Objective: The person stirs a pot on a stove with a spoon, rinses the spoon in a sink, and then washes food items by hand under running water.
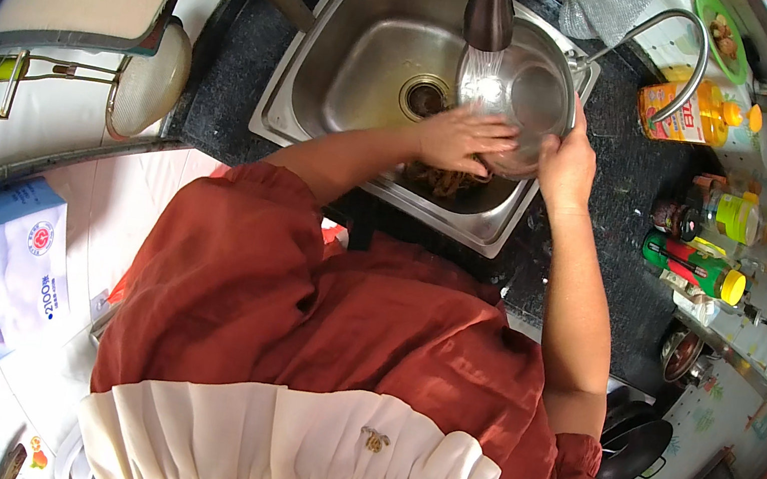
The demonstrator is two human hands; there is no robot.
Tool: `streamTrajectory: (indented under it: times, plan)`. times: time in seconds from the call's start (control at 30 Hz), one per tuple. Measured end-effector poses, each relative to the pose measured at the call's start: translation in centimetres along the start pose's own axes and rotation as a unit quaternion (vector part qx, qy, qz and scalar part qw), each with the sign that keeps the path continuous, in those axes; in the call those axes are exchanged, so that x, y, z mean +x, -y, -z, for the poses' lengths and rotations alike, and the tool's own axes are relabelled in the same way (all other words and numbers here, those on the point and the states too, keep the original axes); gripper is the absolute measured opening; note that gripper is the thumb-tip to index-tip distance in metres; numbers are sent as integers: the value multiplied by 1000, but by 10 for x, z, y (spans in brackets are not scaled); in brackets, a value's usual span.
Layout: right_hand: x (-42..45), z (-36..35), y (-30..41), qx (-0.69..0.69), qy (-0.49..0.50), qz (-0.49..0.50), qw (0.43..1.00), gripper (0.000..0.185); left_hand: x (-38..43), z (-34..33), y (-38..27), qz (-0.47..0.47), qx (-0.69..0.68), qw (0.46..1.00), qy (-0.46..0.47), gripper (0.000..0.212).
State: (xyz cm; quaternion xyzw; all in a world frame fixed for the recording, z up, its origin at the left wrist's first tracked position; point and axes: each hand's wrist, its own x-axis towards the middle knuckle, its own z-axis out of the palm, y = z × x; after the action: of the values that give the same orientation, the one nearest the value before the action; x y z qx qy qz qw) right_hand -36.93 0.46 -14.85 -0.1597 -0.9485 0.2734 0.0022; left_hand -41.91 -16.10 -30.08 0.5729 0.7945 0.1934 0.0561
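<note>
Water runs from the dark pull-down faucet (490, 17) into a shiny, thin-walled bowl (541, 95) tilted over the sink (369, 54). My right hand (569, 165) grips the bowl by its right side, with the thumb toward the inside. My left hand (463, 139) is at the bowl's near left edge under the stream; its fingers are spread and somewhat blurred, with nothing held in them. Below that hand lies brown, stringy food (445, 181) in the near part of the sink, partly hidden by the hand and bowl. A round drain (425, 97) shows left of the bowl.
A thin curved metal spout (699, 60) arches at the right. An orange bottle (686, 111), a green bottle (691, 264) and several jars stand along the right wall. A mesh strainer (151, 79) hangs at left. A black wok (637, 453) sits lower right.
</note>
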Motion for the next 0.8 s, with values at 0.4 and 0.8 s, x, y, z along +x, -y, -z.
streamTrajectory:
  times: [0.4,0.8]
  plan:
    - [18,-56,-79,454,214,-317,805,25,-40,80,70,454,-722,522,5,34]
    - [20,-78,-57,174,86,-51,980,52,-30,143,55,291,-9,945,-147,56]
